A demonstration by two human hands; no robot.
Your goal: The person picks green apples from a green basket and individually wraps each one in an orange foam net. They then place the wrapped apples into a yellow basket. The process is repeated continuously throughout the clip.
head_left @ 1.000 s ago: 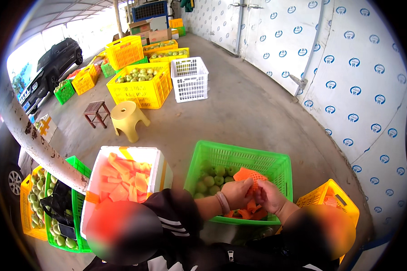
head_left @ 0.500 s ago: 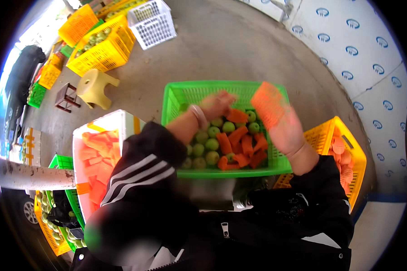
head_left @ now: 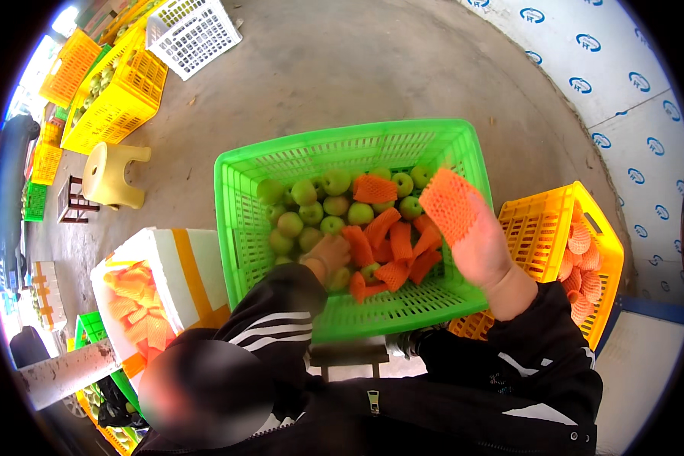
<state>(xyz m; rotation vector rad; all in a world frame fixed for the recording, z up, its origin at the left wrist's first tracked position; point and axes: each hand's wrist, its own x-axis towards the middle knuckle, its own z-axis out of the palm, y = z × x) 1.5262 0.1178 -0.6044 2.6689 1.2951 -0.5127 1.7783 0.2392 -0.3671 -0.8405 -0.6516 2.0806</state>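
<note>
- The left hand (head_left: 330,254) reaches down into the green crate (head_left: 391,311), low among the green apples (head_left: 309,191); its fingers are blurred and partly hidden, so I cannot tell whether they are spread or closed on an apple.
- The right hand (head_left: 482,247) is raised over the crate's right side and holds an orange net sleeve (head_left: 447,204), which covers its fingers; whether they pinch it or sit inside it cannot be told.
- The apples lie loose across the left and far parts of the crate.
- Several orange foam tubes (head_left: 400,239) lie in a heap on the apples toward the near right, and a single foam piece (head_left: 375,188) rests farther back.
- A dark support (head_left: 349,353) shows below the crate's near edge.
- To the left, a white foam box (head_left: 197,266) with orange tape contains many flat orange sleeves (head_left: 140,296).
- To the right, a yellow crate (head_left: 536,228) contains rounded pieces in orange netting (head_left: 585,258).
- Farther off at the left, a pale yellow stool (head_left: 114,175) stands beside a small brown stool (head_left: 74,201) on the concrete floor (head_left: 357,68).
- Beyond them stands a white crate (head_left: 194,38).
</note>
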